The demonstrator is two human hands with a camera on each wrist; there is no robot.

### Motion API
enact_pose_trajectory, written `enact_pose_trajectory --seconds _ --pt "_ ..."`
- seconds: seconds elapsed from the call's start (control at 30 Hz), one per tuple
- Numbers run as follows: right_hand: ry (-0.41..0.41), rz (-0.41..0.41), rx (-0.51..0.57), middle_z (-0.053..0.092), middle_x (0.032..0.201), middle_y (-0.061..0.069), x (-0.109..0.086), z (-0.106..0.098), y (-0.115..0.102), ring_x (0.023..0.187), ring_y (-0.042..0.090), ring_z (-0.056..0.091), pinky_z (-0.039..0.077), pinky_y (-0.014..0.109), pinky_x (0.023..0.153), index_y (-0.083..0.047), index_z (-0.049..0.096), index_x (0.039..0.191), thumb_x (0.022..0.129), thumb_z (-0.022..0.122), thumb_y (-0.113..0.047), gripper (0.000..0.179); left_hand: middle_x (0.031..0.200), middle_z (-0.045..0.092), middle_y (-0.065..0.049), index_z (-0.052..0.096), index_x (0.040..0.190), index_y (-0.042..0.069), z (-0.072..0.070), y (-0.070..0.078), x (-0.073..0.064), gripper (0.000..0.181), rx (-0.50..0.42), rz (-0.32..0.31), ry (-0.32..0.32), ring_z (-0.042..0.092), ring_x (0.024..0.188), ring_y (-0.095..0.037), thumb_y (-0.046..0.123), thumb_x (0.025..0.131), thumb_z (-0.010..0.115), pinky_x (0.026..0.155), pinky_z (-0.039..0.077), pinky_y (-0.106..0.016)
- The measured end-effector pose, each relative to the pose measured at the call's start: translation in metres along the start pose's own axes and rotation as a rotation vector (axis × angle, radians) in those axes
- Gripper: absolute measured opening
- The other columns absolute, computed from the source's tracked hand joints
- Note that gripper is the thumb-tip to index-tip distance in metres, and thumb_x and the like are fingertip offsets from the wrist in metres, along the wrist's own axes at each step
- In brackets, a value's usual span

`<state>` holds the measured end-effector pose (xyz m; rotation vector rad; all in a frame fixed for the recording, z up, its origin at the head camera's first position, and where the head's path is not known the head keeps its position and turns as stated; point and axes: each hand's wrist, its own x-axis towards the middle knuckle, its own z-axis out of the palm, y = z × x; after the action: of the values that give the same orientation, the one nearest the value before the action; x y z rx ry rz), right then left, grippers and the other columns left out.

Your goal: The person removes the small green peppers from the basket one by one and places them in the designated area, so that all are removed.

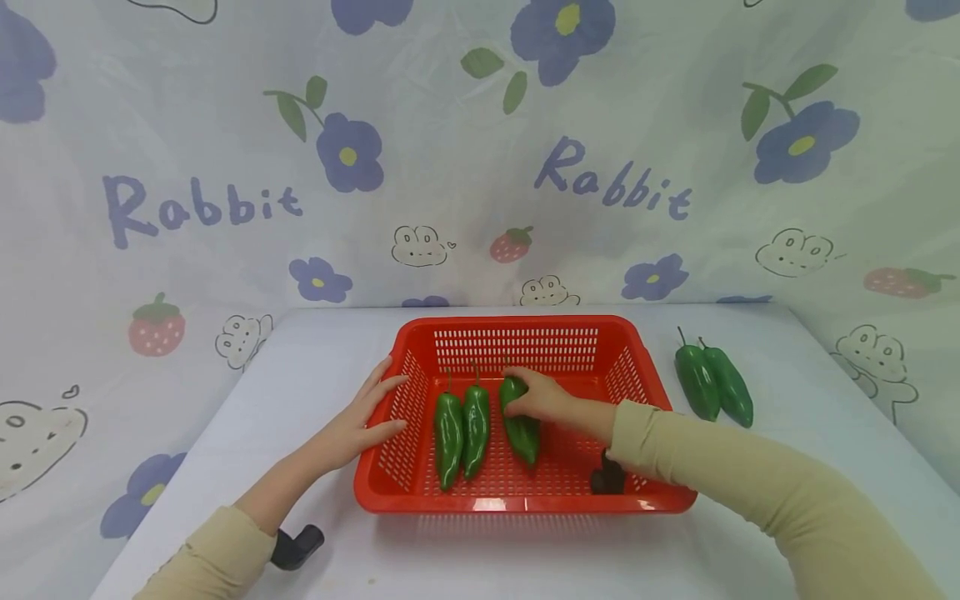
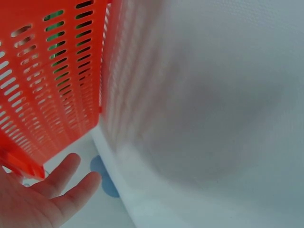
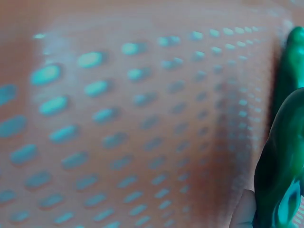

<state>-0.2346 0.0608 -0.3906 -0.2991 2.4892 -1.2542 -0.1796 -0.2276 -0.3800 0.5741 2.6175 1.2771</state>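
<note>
Inside the red plastic basket (image 1: pixel 525 504), my right hand (image 1: pixel 543 396) grips a green chili pepper (image 1: pixel 522 437) near its stem end. That pepper (image 3: pixel 280 175) also shows large at the right edge of the right wrist view, with a fingertip beside it. Two more green peppers lie side by side in the basket: a left one (image 1: pixel 448 437) and a middle one (image 1: pixel 476 429). My left hand (image 1: pixel 360 421) rests on the basket's left rim with its fingers spread. The left wrist view catches its fingers (image 2: pixel 78 194) next to the slotted basket wall (image 2: pixel 57 85).
Two green peppers (image 1: pixel 712 383) lie together on the white table (image 1: pixel 315 350), right of the basket. Black wrist devices show at the left wrist (image 1: pixel 296 547) and right wrist (image 1: pixel 607 477). A printed curtain (image 1: pixel 450 167) hangs behind the table.
</note>
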Motion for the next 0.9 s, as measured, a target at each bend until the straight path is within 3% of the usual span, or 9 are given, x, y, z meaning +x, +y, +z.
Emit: enact_pose_trajectory --seconds 0.33,0.67,0.9 --pt "-0.043 -0.029 0.229 0.051 0.108 0.021 -0.009 -0.021 -0.021 0.092 0.027 0.056 0.054 0.038 0.072 -0.011 0.042 0.134 0.077 0.066 -0.005 0.062 0.153 -0.004 -0.012 0.028 0.140 0.009 0.000 0.001 -0.001 0.065 -0.009 -0.004 -0.001 0.032 0.125 -0.045 0.025 0.085 0.059 0.074 0.056 -0.037" --pt "-0.036 -0.069 0.310 0.046 0.114 0.021 -0.023 -0.046 -0.036 0.095 0.029 0.055 0.054 0.040 0.075 -0.016 0.039 0.136 0.081 0.064 -0.007 0.061 0.153 -0.005 -0.011 0.028 0.141 0.009 0.000 0.001 0.000 0.066 -0.006 -0.003 0.000 0.031 0.125 -0.045 0.027 0.085 0.059 0.074 0.055 -0.037" --pt "-0.015 -0.110 0.299 0.046 0.120 0.021 -0.033 -0.059 -0.039 0.100 0.031 0.054 0.053 0.039 0.076 -0.015 0.036 0.139 0.082 0.064 -0.011 0.063 0.153 -0.005 -0.011 0.028 0.140 0.009 0.000 0.002 -0.001 0.066 -0.007 -0.005 -0.001 0.031 0.125 -0.045 0.026 0.085 0.059 0.074 0.055 -0.036"
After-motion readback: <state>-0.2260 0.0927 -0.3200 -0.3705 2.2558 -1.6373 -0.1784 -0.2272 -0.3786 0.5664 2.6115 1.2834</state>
